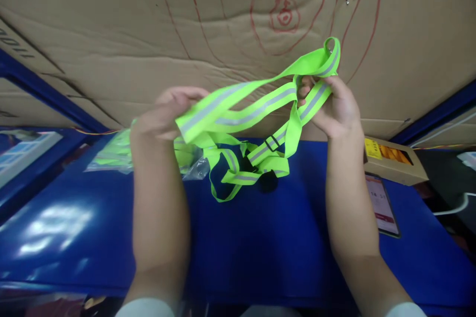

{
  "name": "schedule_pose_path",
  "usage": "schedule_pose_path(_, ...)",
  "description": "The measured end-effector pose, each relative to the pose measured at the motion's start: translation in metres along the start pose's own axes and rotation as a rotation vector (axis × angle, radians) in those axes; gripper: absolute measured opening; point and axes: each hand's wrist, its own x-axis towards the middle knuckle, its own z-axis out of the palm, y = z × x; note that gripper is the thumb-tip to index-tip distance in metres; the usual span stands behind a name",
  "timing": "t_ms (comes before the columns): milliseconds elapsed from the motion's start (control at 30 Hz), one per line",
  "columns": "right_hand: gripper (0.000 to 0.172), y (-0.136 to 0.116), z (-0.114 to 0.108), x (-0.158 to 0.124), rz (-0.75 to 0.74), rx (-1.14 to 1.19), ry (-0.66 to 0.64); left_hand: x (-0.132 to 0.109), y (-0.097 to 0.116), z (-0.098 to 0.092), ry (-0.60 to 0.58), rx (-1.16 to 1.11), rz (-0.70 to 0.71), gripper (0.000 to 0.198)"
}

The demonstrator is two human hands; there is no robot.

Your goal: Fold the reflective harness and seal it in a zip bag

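Note:
A neon-green reflective strap harness (256, 109) with grey stripes stretches between my two hands above the blue table. My left hand (167, 109) is closed on the harness's flat left end, thumb against the band. On the other side, my right hand (334, 104) grips the strap where it loops upward; some of its fingers are hidden behind the band. Lower straps hang in a tangle, with a black slider buckle (273, 143) on one of them. A dark round piece (268, 181) shows beneath the tangle; I cannot make out what it is.
Clear plastic bags (111, 153) with green straps lie behind my left forearm. At the right are a cardboard box (409, 168) with orange contents and a tablet (383, 205) on the blue table (260, 247). A cardboard sheet (111, 34) with red drawings stands behind.

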Motion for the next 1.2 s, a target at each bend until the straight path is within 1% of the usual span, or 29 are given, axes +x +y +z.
schedule_pose_path(33,0.043,0.000,0.000,0.001,0.009,-0.001,0.007,0.000,0.000,0.002,-0.120,0.086,-0.071,0.061)
schedule_pose_path(100,0.047,0.001,0.001,0.004,0.029,-0.035,0.007,0.001,0.005,0.013,-0.417,0.283,-0.212,0.047)
schedule_pose_path(133,0.050,0.002,0.001,0.005,0.032,-0.067,0.003,0.002,0.008,0.021,-0.520,0.355,-0.237,0.040)
schedule_pose_path(167,0.052,0.003,0.001,0.007,0.032,-0.099,-0.005,0.003,0.012,0.029,-0.579,0.396,-0.236,0.035)
schedule_pose_path(200,0.054,0.004,0.001,0.008,0.032,-0.120,-0.011,0.004,0.015,0.037,-0.603,0.409,-0.223,0.034)
schedule_pose_path(233,0.054,0.005,0.002,0.009,0.033,-0.121,-0.004,0.005,0.017,0.044,-0.589,0.399,-0.204,0.034)
schedule_pose_path(267,0.051,0.006,0.003,0.011,0.037,-0.104,0.017,0.004,0.019,0.049,-0.547,0.377,-0.189,0.034)
schedule_pose_path(300,0.048,0.007,0.004,0.011,0.042,-0.078,0.050,0.004,0.020,0.052,-0.480,0.348,-0.178,0.031)
schedule_pose_path(367,0.042,0.006,0.006,0.012,0.054,-0.021,0.113,0.002,0.020,0.054,-0.306,0.269,-0.150,0.025)
schedule_pose_path(433,0.038,0.004,0.008,0.009,0.039,0.058,0.129,-0.001,0.019,0.054,-0.129,0.180,-0.133,0.026)
schedule_pose_path(533,0.032,0.001,0.010,0.000,0.018,0.245,0.023,0.001,0.018,0.056,0.099,0.095,-0.139,0.029)
schedule_pose_path(567,0.030,0.001,0.010,-0.003,0.019,0.299,-0.026,0.002,0.017,0.058,0.149,0.085,-0.129,0.029)
schedule_pose_path(633,0.027,0.005,0.007,-0.007,0.008,0.390,-0.114,0.007,0.015,0.059,0.203,0.061,-0.038,0.030)
schedule_pose_path(667,0.029,0.008,0.005,-0.008,-0.015,0.441,-0.146,0.010,0.013,0.058,0.209,0.039,0.021,0.029)
schedule_pose_path(733,0.038,0.017,-0.001,-0.007,-0.090,0.562,-0.193,0.014,0.009,0.056,0.202,-0.003,0.106,0.024)
schedule_pose_path(767,0.043,0.021,-0.004,-0.005,-0.126,0.616,-0.208,0.015,0.008,0.054,0.194,-0.018,0.120,0.022)
schedule_pose_path(833,0.049,0.027,-0.008,-0.002,-0.168,0.667,-0.207,0.015,0.008,0.050,0.169,-0.023,0.106,0.019)
schedule_pose_path(900,0.048,0.027,-0.009,0.000,-0.181,0.636,-0.154,0.013,0.011,0.049,0.149,-0.011,0.076,0.018)
schedule_pose_path(967,0.044,0.022,-0.006,-0.001,-0.178,0.572,-0.106,0.010,0.015,0.051,0.148,-0.009,0.063,0.017)
schedule_pose_path(1033,0.039,0.014,0.001,-0.003,-0.167,0.531,-0.099,0.007,0.019,0.054,0.127,-0.027,0.073,0.023)
schedule_pose_path(1133,0.033,0.002,0.012,-0.007,-0.135,0.462,-0.122,0.003,0.024,0.059,-0.006,-0.077,0.084,0.040)
schedule_pose_path(1200,0.032,-0.002,0.017,-0.008,-0.109,0.351,-0.121,0.000,0.028,0.061,-0.074,-0.115,0.076,0.048)
